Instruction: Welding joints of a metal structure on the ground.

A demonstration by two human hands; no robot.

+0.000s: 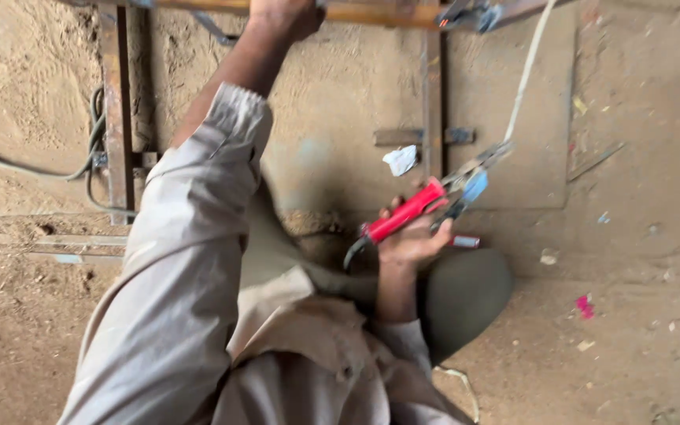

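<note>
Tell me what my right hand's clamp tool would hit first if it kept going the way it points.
Probably the white rod held at the tool's tip; past that, the metal frame bar nearby. The right hand grips the red handle. Depth is unclear.

No pkgs, labels, signs or screens visible here; only small paper scraps on the sandy floor, no print.

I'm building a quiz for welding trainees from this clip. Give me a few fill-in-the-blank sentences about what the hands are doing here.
1. The right hand holds an electrode holder with a ____ handle.
2. The left hand grips a rusty metal ____ at the top of the view.
3. A crumpled white scrap lies on the sandy ____.
4. The person's sleeve is ____ in colour.

Missing words: red; bar; ground; beige
</note>
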